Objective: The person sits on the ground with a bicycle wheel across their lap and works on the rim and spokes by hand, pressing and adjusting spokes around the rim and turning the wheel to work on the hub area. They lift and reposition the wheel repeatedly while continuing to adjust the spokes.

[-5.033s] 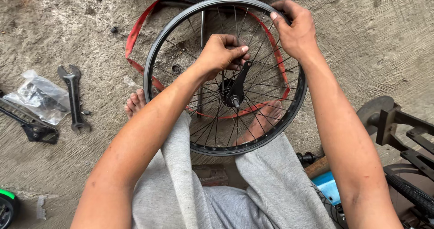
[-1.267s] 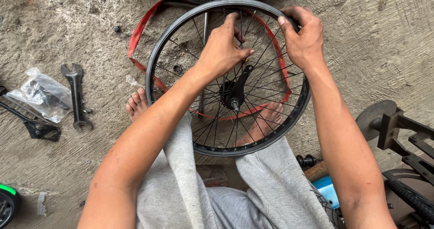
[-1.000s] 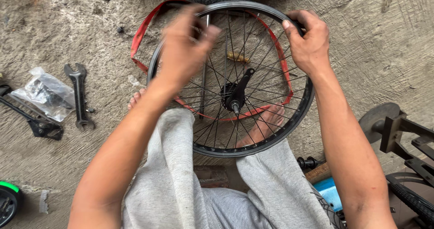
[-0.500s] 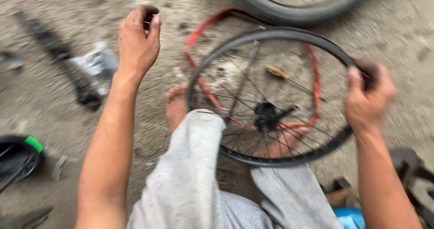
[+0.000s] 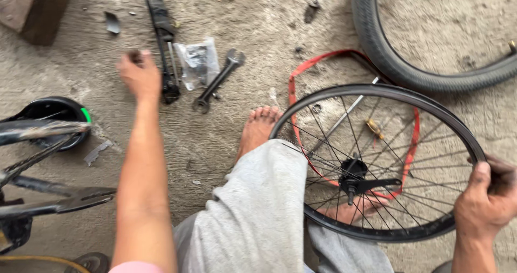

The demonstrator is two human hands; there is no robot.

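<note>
My right hand (image 5: 487,197) grips the right side of a black spoked bicycle wheel (image 5: 334,98), which stands tilted over my feet with its hub (image 5: 353,176) near the middle. A red rim strip (image 5: 323,68) lies under and behind the wheel. Out to the left, my left hand (image 5: 139,76) hovers low over the concrete, blurred, its fingertips pinched on a small dark part (image 5: 134,57). Right of that hand lie a long black tool (image 5: 161,36), a clear plastic bag (image 5: 198,63) and a wrench (image 5: 218,81).
A black tyre (image 5: 398,63) lies at the top right. A bicycle frame (image 5: 43,143) and a black-and-green part (image 5: 59,111) crowd the left edge. A wooden block (image 5: 32,3) sits top left. My bare foot (image 5: 258,125) and grey-trousered knee (image 5: 258,208) are in the centre.
My left hand left the wheel's spokes and swung out left toward the tools, carrying a small dark part. The view turned left. My right hand slid down the rim's right side.
</note>
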